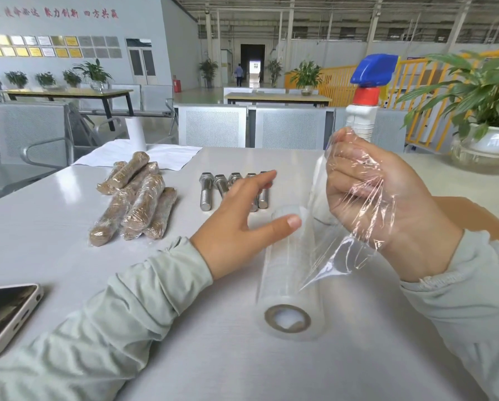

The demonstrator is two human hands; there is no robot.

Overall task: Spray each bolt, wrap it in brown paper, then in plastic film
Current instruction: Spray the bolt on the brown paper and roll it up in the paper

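The right hand pinched the plastic film, pulling it up off the roll. The left hand lay open, fingers apart, steadying the roll. Bare bolts waited at 12 o'clock, wrapped bolts at 10.

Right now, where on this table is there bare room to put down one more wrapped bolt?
Bare tabletop lies between the wrapped bundles and the phone, and in front of the film roll toward the near edge. It is crowded around the bare bolts, where the left hand hovers, and beside the right hand gripping film.
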